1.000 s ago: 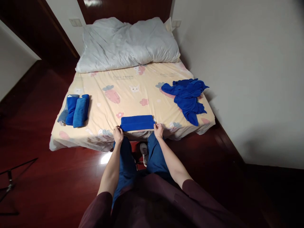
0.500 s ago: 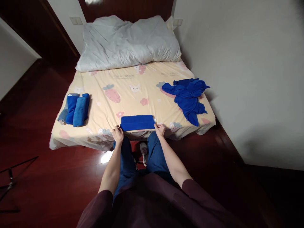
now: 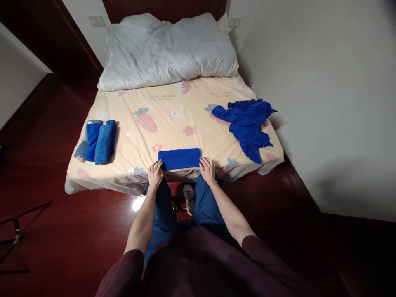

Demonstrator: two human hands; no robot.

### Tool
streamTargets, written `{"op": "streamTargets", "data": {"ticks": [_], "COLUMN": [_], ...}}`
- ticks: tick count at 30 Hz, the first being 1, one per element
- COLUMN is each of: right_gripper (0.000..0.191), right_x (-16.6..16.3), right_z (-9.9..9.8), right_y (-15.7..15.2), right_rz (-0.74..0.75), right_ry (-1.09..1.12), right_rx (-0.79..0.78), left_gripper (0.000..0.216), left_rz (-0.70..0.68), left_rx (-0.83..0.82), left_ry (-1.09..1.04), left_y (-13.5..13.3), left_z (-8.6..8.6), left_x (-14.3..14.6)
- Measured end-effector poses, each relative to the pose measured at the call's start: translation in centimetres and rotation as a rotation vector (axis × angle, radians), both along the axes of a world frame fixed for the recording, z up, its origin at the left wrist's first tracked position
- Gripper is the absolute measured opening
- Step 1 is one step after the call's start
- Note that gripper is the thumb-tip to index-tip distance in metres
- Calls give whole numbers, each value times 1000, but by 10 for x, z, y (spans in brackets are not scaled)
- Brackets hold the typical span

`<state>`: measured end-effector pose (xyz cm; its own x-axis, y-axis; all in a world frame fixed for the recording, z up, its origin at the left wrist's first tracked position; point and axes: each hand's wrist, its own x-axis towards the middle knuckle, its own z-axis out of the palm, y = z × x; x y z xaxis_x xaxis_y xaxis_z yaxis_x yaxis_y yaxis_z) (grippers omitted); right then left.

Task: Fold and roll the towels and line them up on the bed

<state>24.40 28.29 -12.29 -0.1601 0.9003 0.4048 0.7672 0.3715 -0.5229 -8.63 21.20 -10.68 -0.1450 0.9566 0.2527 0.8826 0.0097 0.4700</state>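
Observation:
A blue towel, folded into a narrow flat strip, lies crosswise at the near edge of the bed. On its left end rest the fingertips of my left hand, fingers stretched out. My right hand lies over the right end in the same way, its fingers flat and extended. A small white tag shows beside the towel's right end. Farther right is a crumpled heap of blue towels. Several rolled or folded blue towels sit together on the left side of the bed.
The bed has a pale yellow patterned sheet. A bulky white quilt lies across its head end. A wall stands close on the right. Black stand legs rest on the dark red floor at lower left.
Both hands have gone from pinching the towel's near corners to lying with extended fingers on its ends. The towel stays in about the same place, and the view has shifted slightly.

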Motion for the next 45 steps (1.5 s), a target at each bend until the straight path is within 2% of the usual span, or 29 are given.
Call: {"op": "streamTargets", "data": {"ticks": [5,12,15,20,27,32,39,45], "right_gripper": [45,56,62,58,64,56,45,53], "right_x": [-1,-2,-3,-6,-10,-12,-14,-14], "right_z": [3,2,-2,-9,-15,-16,-22,-29], "right_y": [-1,4,5,10,19,19,19,21], "right_rz": [44,57,50,15,-38,-64,-150,-176], "right_ry": [-26,-37,-43,-5,95,154,202,230], "right_rx": [-79,-131,-141,-152,-157,-152,-190,-203], "left_gripper": [49,73,73,64,73,76,62,49], "left_rz": [23,4,0,48,108,133,187,255], "left_rx": [-20,-105,-107,-79,-105,-67,-24,-35], "left_ry": [-77,-66,-68,-87,-119,-161,-199,-232], "left_y": [3,7,11,17,21,18,15,16], "left_z": [1,-1,-5,-8,-7,-7,-10,-13], "left_x": [5,1,0,1,-1,-6,-8,-9]}}
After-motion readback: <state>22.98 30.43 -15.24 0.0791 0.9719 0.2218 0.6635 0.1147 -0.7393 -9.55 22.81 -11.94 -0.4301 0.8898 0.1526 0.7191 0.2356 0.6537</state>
